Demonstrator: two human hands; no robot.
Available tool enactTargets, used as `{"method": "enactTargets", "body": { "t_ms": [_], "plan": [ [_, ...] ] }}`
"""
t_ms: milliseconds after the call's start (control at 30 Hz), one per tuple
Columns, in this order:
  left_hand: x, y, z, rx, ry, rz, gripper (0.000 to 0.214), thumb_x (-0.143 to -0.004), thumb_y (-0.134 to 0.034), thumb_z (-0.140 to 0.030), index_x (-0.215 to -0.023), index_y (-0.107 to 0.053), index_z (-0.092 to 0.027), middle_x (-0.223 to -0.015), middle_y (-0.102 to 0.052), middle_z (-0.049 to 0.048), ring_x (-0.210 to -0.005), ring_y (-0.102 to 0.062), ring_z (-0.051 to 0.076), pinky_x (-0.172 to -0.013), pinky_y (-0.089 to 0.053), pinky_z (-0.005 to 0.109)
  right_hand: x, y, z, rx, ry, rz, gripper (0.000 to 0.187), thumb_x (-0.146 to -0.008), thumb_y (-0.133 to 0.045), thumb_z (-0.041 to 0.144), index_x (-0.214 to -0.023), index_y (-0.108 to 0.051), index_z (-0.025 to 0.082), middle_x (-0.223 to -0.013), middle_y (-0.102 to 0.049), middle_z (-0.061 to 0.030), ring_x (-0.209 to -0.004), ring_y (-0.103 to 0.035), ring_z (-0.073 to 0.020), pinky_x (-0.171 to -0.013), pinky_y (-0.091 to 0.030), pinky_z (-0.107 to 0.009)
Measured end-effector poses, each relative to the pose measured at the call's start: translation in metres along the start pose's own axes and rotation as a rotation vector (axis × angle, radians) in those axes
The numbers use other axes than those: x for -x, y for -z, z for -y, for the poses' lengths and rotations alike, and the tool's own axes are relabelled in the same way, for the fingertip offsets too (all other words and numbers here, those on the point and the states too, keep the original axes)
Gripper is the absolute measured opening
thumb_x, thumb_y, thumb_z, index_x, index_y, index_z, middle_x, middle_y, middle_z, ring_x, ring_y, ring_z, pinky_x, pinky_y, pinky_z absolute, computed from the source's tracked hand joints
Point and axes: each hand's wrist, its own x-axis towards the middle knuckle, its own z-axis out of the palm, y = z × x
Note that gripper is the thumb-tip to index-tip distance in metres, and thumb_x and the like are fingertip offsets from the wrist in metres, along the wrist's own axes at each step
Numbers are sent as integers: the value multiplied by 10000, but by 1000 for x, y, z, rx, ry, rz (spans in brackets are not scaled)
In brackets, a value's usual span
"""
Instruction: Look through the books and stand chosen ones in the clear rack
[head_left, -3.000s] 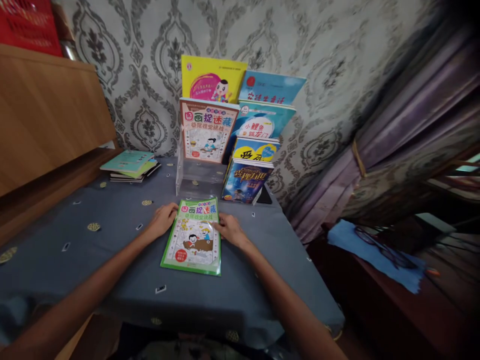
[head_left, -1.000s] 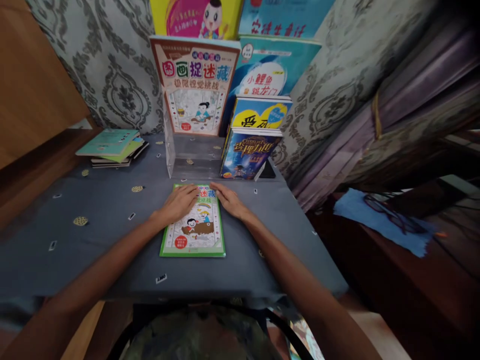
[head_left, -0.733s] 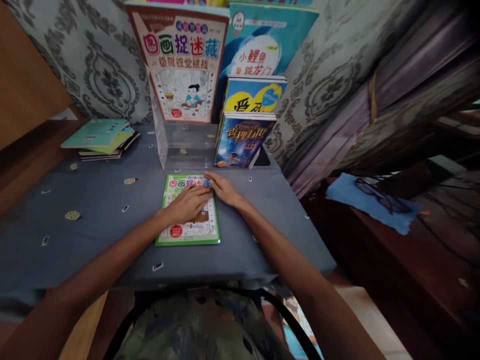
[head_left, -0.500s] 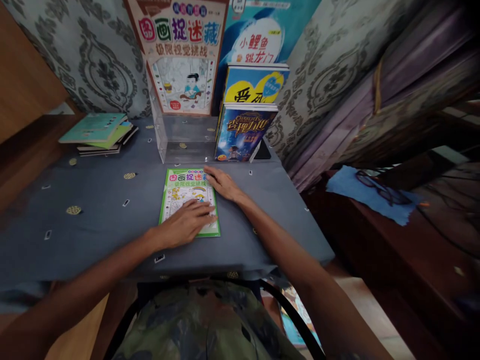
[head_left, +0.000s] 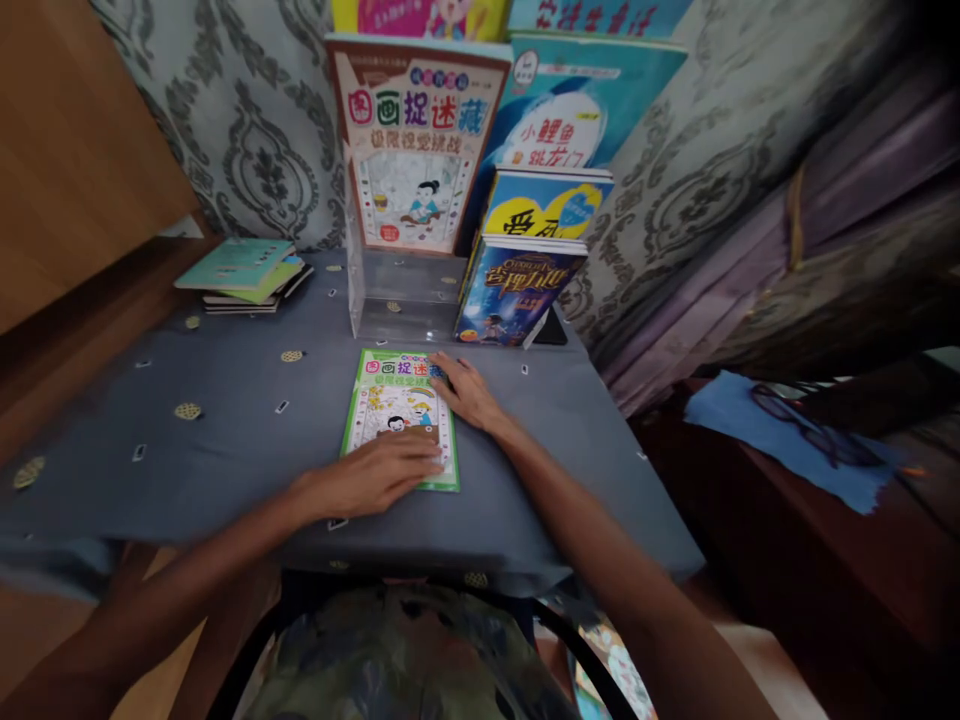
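Observation:
A picture book (head_left: 401,395) with a green border and colourful Chinese title lies face up on the grey tablecloth. My left hand (head_left: 379,470) rests flat across its lower part, fingers stretched out and pointing right. At the book's upper right corner is my right hand (head_left: 466,390), fingers extended, the tips touching the cover's edge. Neither hand grasps anything. Part of the cover's bottom is hidden under my left hand, and the end of the title under my right fingertips.
Behind the book stands a clear stepped rack (head_left: 405,320) bearing a brown-bordered book (head_left: 420,150), a dark blue book (head_left: 517,295) and several others. Thin books (head_left: 236,265) are stacked at the back left. Glasses (head_left: 817,430) lie on a blue cloth (head_left: 739,415) at the right.
The whole view has shifted, so everything appears further right and lower. My left hand has slid down the cover, uncovering more of the drawing. My right hand stays at the corner.

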Motion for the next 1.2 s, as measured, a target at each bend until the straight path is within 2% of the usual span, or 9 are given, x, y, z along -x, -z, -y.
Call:
{"method": "enactTargets", "body": {
  "t_ms": [100,233,333,500,600,733,867,1033,1200],
  "plan": [
    [5,15,48,-47,119,-61,353,-1005,-408,-230,-1310,-586,-236,-1359,-617,73,-1277,-546,181,-1092,-431,409,0,0,0,24,1,6,468,-980,-422,302,-1425,-465,167,-1471,-513,-142,-1425,-400,-259,-1183,-282,-537],
    [10,33,119,-123,369,-196,361,-992,-404,-247,-1281,-606,-170,-1348,-621,112,-1273,-550,214,-1093,-423,439,0,5,3,68,5,31,460,-970,-450,285,-1414,-479,170,-1473,-510,-143,-1418,-409,-271,-1171,-298,-543],
    [11,36,145,-96,396,-246,351,-979,-410,-233,-1241,-637,-179,-1299,-657,91,-1211,-594,198,-1060,-452,402,-1,8,12,135,2,40,436,-958,-461,242,-1388,-505,179,-1448,-535,-149,-1407,-423,-290,-1145,-311,-585],
    [12,25,146,-130,437,-306,360,-966,-411,-211,-1241,-643,-206,-1312,-654,75,-1212,-592,196,-1063,-443,418,-10,-5,52,136,178,104,410,-944,-458,165,-1345,-545,171,-1393,-589,-148,-1384,-457,-275,-1157,-290,-582],
    [13,22,145,-136,433,-312,365,-971,-402,-214,-1247,-641,-200,-1319,-649,84,-1230,-581,196,-1072,-435,418,-16,-22,83,47,325,155,393,-953,-464,179,-1335,-557,191,-1377,-607,-114,-1384,-457,-251,-1157,-322,-544],
    [13,23,148,-127,407,-321,355,-966,-408,-196,-1208,-667,-203,-1288,-667,80,-1199,-603,185,-1051,-456,388,-15,-34,109,-20,434,146,366,-943,-475,160,-1285,-603,160,-1351,-620,-143,-1355,-492,-251,-1139,-377,-508],
    [12,24,147,-139,409,-320,344,-967,-422,-205,-1205,-670,-194,-1286,-668,85,-1192,-610,193,-1039,-463,387,8,-35,121,-64,472,158,355,-950,-474,160,-1274,-619,141,-1331,-634,-155,-1345,-505,-253,-1128,-411,-496],
    [13,26,144,-152,407,-296,335,-969,-444,-231,-1221,-664,-213,-1301,-661,71,-1208,-598,190,-1053,-451,380,50,-41,142,-48,499,229,471,-913,-453,46,-1360,-553,155,-1435,-552,-142,-1425,-400,-227,-1171,-371,-473],
    [13,28,138,-172,445,-270,344,-978,-434,-263,-1239,-650,-206,-1333,-646,67,-1242,-579,196,-1071,-436,393,61,-46,156,-35,508,301,543,-847,-507,-2,-1379,-520,107,-1463,-516,-163,-1466,-319,-237,-1205,-320,-448]
  ]
}}
